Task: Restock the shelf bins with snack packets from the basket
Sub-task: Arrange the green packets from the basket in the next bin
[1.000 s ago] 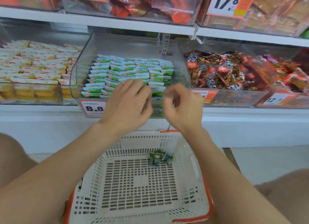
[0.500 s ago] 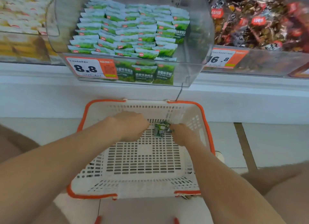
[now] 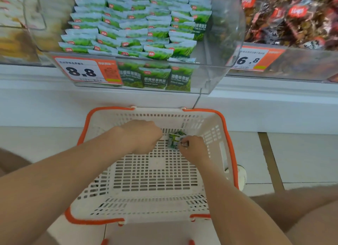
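R hand [image 3: 193, 150]: fingers [image 3: 183, 143] pinch a small clump of green packets [image 3: 174, 139], just right of frame centre, down in the far part of the basket [image 3: 113, 120]. L hand [image 3: 144, 135] sits just left of the clump, knuckles up, fingers curled under & hidden from me, so I can't tell if they grip or even touch the pkts. Basket is white w/ orange rim and stands on the floor [image 3: 301, 153], lower middle of frame. Above it, top centre, a clear bin [image 3: 210, 80] holds rows of stocked packets [image 3: 139, 25], green like the clump, w/ an 8.8 price tag [image 3: 86, 71] on its front. Top right: red-brown snacks [image 3: 292, 21] in a neighbouring bin.
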### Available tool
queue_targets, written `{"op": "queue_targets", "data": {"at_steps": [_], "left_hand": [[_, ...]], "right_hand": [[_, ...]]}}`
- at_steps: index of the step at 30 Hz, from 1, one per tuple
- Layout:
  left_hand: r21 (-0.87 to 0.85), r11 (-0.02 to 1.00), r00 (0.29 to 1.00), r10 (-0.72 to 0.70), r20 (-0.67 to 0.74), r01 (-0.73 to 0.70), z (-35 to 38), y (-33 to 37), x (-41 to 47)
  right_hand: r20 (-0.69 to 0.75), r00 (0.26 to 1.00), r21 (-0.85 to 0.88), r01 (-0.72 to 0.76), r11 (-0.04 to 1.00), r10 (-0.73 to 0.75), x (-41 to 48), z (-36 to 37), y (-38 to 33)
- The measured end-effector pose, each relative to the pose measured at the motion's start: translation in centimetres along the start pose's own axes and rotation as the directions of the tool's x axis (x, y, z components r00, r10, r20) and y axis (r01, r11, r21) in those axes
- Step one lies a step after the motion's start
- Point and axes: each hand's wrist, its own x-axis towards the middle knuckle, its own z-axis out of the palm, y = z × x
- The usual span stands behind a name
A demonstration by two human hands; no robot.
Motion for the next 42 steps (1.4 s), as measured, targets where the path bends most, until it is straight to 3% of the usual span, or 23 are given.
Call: {"op": "queue_targets", "data": {"at_steps": [2, 5, 8, 11, 13, 17, 20, 25, 28, 31, 34, 36, 38, 40, 42], "left_hand": [[-0.044, 0.999, 1.0, -0.022, -0.015, 0.021, -0.2, 0.2, -0.2], [-0.14, 0.988, 0.996, -0.065, -0.055, 0.057, -0.3, 0.5, -0.4], [-0.207, 0.974, 0.986, -0.12, -0.113, 0.095, -0.6, 0.3, -0.7], [-0.36, 0.92, 0.966, -0.218, -0.142, 0.154, -1.9, 0.1, -1.8], [-0.552, 0.814, 0.943, -0.303, -0.139, 0.18, -2.9, 0.0, -2.6], [-0.934, 0.355, 0.896, -0.426, -0.125, 0.038, -4.5, 0.3, -5.2], [-0.953, 0.275, 0.824, -0.506, -0.256, -0.127, -5.7, 0.9, -7.7], [-0.937, 0.204, 0.799, -0.49, -0.349, -0.284, -7.1, 1.2, -9.7], [-0.909, 0.262, 0.76, -0.501, -0.414, -0.323, -7.5, 1.2, -10.0], [-0.806, 0.452, 0.668, -0.468, -0.578, -0.381, -8.1, 0.8, -10.1], [-0.577, 0.743, 0.461, -0.403, -0.791, -0.34, -9.2, 0.3, -10.2], [-0.442, 0.865, 0.302, -0.368, -0.88, -0.236, -10.0, -0.2, -10.1], [-0.326, 0.94, 0.212, -0.301, -0.93, -0.095, -10.8, -0.9, -9.8], [-0.251, 0.967, 0.217, -0.252, -0.943, 0.029, -11.3, -2.1, -9.2], [-0.209, 0.969, 0.305, -0.24, -0.922, 0.131, -11.7, -3.0, -8.6]], "right_hand": [[-0.061, 0.996, 0.202, -0.048, 0.978, 0.062, -0.9, -1.3, -1.3], [-0.097, 0.991, 0.359, -0.055, 0.932, 0.095, -2.3, -3.7, -4.0], [-0.004, 0.999, 0.486, -0.034, 0.873, 0.041, -3.2, -6.0, -7.2], [0.106, 0.993, 0.666, -0.031, 0.745, -0.053, -4.6, -9.0, -10.5], [0.131, 0.982, 0.737, -0.005, 0.676, -0.135, -5.6, -11.1, -12.3], [0.058, 0.966, 0.772, 0.118, 0.625, -0.254, -7.0, -14.3, -13.9], [-0.058, 0.964, 0.757, 0.211, 0.618, -0.259, -7.5, -16.0, -14.7], [-0.194, 0.95, 0.725, 0.307, 0.616, -0.245, -8.1, -18.4, -16.0], [-0.184, 0.944, 0.675, 0.323, 0.663, -0.273, -8.5, -19.3, -17.0], [-0.171, 0.927, 0.634, 0.363, 0.683, -0.334, -9.2, -21.3, -18.1], [-0.256, 0.894, 0.541, 0.447, 0.713, -0.367, -9.5, -24.2, -19.2], [-0.341, 0.886, 0.491, 0.453, 0.744, -0.315, -9.1, -26.0, -19.8], [-0.463, 0.851, 0.424, 0.458, 0.781, -0.248, -8.4, -28.0, -20.2], [-0.561, 0.793, 0.279, 0.451, 0.848, -0.237, -7.3, -29.9, -20.9], [-0.593, 0.745, 0.046, 0.41, 0.911, -0.306, -5.4, -31.4, -21.6]]}}
